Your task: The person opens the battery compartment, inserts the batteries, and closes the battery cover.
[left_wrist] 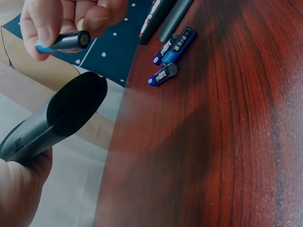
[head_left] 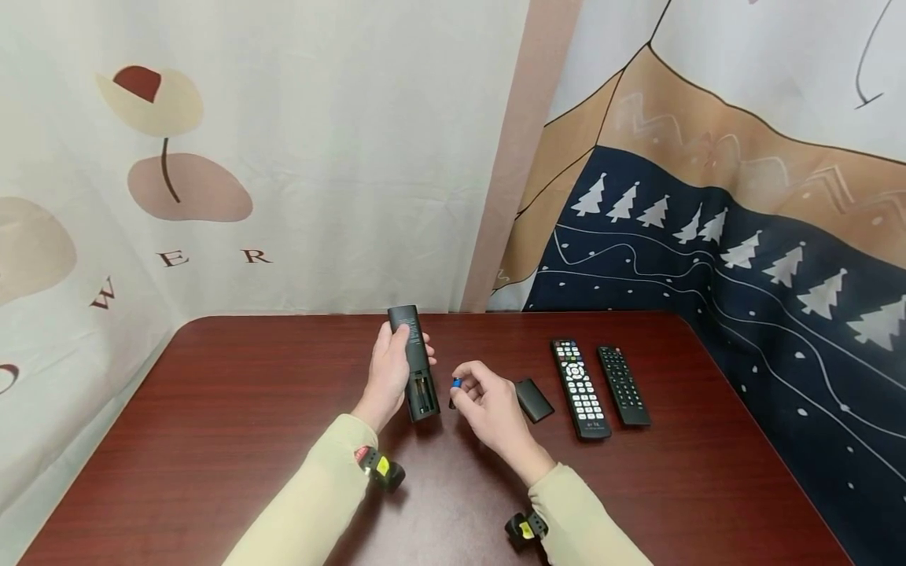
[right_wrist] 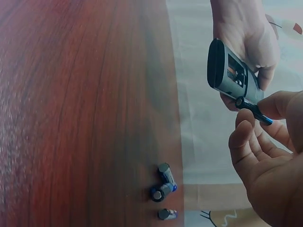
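My left hand (head_left: 385, 373) grips a black remote control (head_left: 418, 358) with its back turned up, thumb lying on it. The battery compartment (head_left: 421, 387) at the remote's near end is uncovered. Between thumb and fingertips of my right hand (head_left: 495, 413) is a blue and black battery (right_wrist: 255, 111), just beside the remote. In the right wrist view this battery overlaps the remote's edge near the compartment. Three more blue and black batteries (left_wrist: 164, 74) lie close together on the table, mostly hidden behind the right hand in the head view.
A black battery cover (head_left: 534, 400) lies on the brown table (head_left: 269, 393) just right of my right hand. Farther right are a remote with white buttons (head_left: 580, 389) and a smaller black remote (head_left: 623, 385). Printed curtains (head_left: 340, 157) hang behind the table's far edge.
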Available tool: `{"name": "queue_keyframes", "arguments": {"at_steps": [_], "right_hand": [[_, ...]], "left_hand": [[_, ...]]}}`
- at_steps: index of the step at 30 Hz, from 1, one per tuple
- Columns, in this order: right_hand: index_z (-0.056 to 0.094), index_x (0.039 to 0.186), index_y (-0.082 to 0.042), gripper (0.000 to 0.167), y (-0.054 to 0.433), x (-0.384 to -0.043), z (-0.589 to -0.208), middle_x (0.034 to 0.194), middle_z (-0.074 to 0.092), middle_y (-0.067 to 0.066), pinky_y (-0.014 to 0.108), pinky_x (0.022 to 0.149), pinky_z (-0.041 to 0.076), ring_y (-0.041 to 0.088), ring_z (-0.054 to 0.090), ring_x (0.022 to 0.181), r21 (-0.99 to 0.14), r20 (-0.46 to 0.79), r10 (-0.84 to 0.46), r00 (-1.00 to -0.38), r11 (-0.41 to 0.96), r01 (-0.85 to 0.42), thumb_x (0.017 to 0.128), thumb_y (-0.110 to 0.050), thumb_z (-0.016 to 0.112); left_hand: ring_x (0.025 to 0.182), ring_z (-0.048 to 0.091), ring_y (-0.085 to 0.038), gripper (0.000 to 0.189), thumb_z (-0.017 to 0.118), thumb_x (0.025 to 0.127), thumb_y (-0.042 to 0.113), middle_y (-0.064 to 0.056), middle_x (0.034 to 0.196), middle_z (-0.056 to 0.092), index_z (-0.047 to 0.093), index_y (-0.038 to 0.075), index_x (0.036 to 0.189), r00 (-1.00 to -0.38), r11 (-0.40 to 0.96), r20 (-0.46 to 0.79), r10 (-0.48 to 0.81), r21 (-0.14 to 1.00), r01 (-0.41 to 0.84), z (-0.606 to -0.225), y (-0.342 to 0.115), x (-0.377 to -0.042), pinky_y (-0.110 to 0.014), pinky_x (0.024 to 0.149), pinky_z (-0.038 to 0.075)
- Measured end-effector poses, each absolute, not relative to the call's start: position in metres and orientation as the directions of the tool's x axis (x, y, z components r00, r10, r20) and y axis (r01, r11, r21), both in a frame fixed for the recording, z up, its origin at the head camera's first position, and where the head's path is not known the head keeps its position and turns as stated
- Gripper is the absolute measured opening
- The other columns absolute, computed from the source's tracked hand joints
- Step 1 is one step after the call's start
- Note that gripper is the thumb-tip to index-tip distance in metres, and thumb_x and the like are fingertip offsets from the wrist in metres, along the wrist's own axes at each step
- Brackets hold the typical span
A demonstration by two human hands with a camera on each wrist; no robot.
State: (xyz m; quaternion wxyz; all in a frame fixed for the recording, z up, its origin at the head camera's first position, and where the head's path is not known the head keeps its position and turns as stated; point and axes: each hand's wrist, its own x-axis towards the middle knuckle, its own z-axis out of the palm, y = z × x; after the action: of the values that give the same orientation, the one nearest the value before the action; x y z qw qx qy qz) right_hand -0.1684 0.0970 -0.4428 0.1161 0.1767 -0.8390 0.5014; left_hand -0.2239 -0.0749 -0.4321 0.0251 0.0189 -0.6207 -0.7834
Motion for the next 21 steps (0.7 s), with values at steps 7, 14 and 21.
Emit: {"name": "queue_keyframes", "arguments": {"at_steps": [7,14,21], "right_hand": [[0.068,0.105,-0.010,0.016,0.089,-0.169,-0.445,0.080,0.065,-0.001,0.022,0.062,0.051,0.007,0.060,0.066,-0.801,0.379,-0.196,-0.904,0.420,-0.427,0.092,-0.002,0.072],[0.067,0.108,-0.003,0.017,0.083,-0.171,-0.444,0.081,0.066,0.001,0.022,0.063,0.051,0.009,0.061,0.067,-0.802,0.381,-0.200,-0.903,0.414,-0.430,0.091,-0.003,0.072],[0.067,0.104,-0.005,0.014,0.080,-0.172,-0.443,0.082,0.066,0.003,0.022,0.063,0.052,0.008,0.060,0.067,-0.814,0.369,-0.193,-0.909,0.406,-0.416,0.091,-0.002,0.072]], "left_hand": [[0.084,0.068,-0.020,0.031,0.030,0.114,0.024,-0.025,0.116,0.057,0.040,0.002,0.134,-0.998,-0.213,-0.019,-0.055,0.977,-0.006,-0.437,-0.076,-0.222,-0.047,0.088,0.059],[0.091,0.067,-0.028,0.032,0.030,0.114,0.025,-0.028,0.120,0.056,0.040,0.003,0.135,-0.999,-0.207,-0.022,-0.035,0.978,-0.014,-0.435,-0.075,-0.222,-0.050,0.091,0.058],[0.086,0.067,-0.021,0.034,0.030,0.114,0.026,-0.020,0.113,0.058,0.040,0.002,0.135,-0.999,-0.214,-0.034,-0.014,0.976,-0.030,-0.434,-0.072,-0.224,-0.046,0.088,0.059]]}}
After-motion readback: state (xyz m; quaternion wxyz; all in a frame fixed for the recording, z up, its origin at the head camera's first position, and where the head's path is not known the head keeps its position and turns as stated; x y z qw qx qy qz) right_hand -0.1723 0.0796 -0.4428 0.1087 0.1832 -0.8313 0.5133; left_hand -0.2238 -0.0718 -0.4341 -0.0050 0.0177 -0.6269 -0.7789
